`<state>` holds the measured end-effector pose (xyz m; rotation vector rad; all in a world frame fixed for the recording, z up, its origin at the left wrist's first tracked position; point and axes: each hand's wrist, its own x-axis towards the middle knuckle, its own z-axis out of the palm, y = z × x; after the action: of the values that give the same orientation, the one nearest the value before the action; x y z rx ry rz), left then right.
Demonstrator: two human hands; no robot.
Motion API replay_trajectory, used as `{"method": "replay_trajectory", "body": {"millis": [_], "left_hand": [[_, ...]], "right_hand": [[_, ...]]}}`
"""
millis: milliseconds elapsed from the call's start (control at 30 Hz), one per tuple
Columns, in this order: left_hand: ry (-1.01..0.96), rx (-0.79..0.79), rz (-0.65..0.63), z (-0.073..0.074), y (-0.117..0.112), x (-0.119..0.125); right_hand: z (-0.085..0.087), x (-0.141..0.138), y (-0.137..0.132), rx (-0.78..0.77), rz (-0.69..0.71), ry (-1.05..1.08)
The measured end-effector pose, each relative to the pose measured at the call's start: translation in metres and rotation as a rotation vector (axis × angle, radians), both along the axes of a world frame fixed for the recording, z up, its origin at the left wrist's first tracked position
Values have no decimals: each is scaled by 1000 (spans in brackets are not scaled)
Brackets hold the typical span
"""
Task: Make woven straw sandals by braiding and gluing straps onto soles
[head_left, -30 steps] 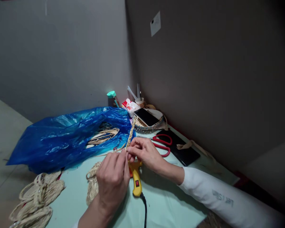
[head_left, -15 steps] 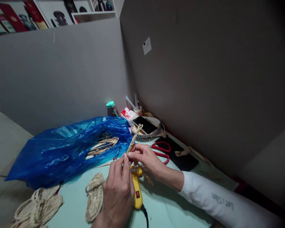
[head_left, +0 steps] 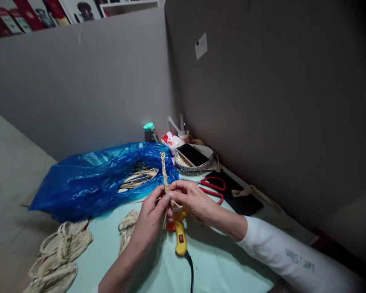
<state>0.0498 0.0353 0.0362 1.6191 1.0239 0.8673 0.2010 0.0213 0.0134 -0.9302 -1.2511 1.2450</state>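
A short plaited straw braid [head_left: 164, 169] stands up between my two hands. Its lower end and loose strands are pinched by my left hand [head_left: 156, 207], thumb against fingers. My right hand [head_left: 189, 198] pinches the same spot from the other side, fingertips meeting the left ones. A loose strand hangs below the fingers. Just beneath my hands lies a yellow glue gun [head_left: 179, 236] with a red switch and a black cord. Parts of the braid are hidden by the fingers.
Bundles of braided straw cord [head_left: 59, 256] lie at the left. A blue plastic bag [head_left: 79, 175] holds straw strips [head_left: 138, 179]. Red-handled scissors [head_left: 213, 190], a black flat object [head_left: 247, 203], and a phone [head_left: 193, 154] on a round basket [head_left: 187, 170] are on the right.
The braid has turned from leaning right to nearly upright. My left hand has rolled so its thumb shows. The view has shifted, with the table things slightly higher and further right.
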Motion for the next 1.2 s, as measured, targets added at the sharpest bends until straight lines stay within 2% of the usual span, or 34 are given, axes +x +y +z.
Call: {"method": "replay_trajectory", "body": {"millis": [67, 167, 267, 400, 600, 700, 833, 933, 1000, 1100, 1200], "left_hand": [[-14, -74, -28, -3, 2, 1], [-25, -102, -5, -5, 4, -1], [-3, -51, 56, -6, 5, -4], [19, 47, 179, -9, 6, -4], [-37, 136, 368, -13, 9, -1], [-89, 65, 384, -13, 8, 0], [-164, -130, 326, -13, 2, 1], [-189, -240, 279, -15, -2, 1], [-193, -257, 259, -18, -2, 1], [-190, -198, 238, -21, 1, 0], [-158, -116, 220, -22, 2, -1]], "right_hand": [[1, 1, -2, 36, 22, -83], [3, 7, -3, 116, 44, -238], [2, 11, -4, 208, 7, -436], [0, 11, -6, 293, -113, -683], [-3, -2, -13, 372, -221, -921], [-8, -15, -21, 455, -206, -988], [-15, -28, -32, 543, -176, -1083], [-16, -32, -36, 536, -184, -1102], [-13, -30, -36, 528, -160, -1055], [-3, -19, -33, 493, -114, -886], [10, -1, -23, 355, -207, -635]]}}
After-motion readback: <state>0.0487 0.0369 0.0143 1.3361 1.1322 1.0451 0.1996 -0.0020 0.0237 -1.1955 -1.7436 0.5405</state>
